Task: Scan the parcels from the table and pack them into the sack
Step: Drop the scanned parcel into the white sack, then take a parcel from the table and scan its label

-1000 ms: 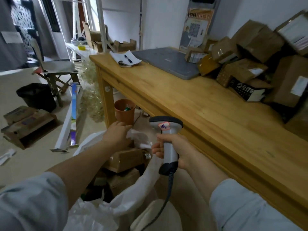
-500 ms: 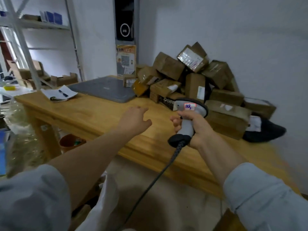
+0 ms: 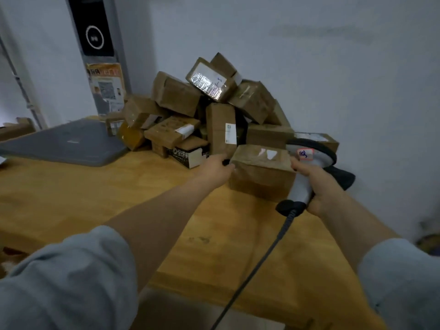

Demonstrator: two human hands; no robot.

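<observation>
In the head view, my left hand (image 3: 217,167) is reaching the left end of the nearest box (image 3: 262,172), with the thumb touching its near face. The fingers are hiding behind the hand, so I cannot tell whether they are curling round the corner yet. My right hand (image 3: 316,184) is wrapping round the handle of the scanner (image 3: 307,163), and the scanner's head is hovering just right of the box, by its top corner. The box is sitting on the bench (image 3: 95,198), with the pile (image 3: 214,108) of other parcels leaning behind it. The sack is not showing.

I judge that I am starting on the next parcel: this box is getting picked out, turned and scanned.

Half a second ago my left hand was spread in the air, well short of the box. A second ago it was down at the sack, and the scanner was hanging far from the box.
</observation>
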